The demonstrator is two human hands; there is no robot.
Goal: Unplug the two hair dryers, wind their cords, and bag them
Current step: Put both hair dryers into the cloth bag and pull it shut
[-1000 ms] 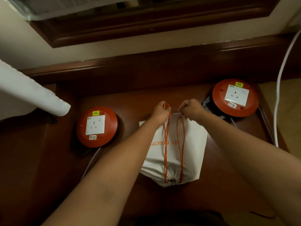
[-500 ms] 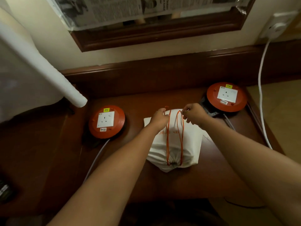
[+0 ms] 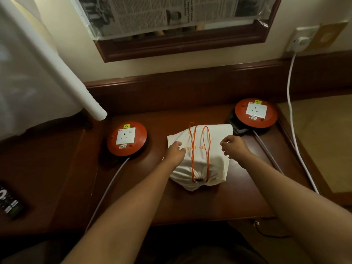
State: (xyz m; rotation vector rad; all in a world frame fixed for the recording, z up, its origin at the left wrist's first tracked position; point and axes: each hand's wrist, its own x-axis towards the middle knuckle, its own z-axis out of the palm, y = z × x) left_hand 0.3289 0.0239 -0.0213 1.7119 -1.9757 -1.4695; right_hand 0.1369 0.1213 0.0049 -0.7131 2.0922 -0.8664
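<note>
White cloth drawstring bag (image 3: 200,164), cinched, mid-frame on table (image 3: 238,197), soft, probably lumpy and weighty: best lifted by orange cords (image 3: 192,147); left hand (image 3: 174,152) resting on it, right hand (image 3: 233,146) loosely curled, empty.

a home or hotel room, dark wooden desk (image 3: 219,202), wood-framed mirror (image 3: 182,44), wall socket (image 3: 302,38), remote control (image 3: 9,202)
</note>
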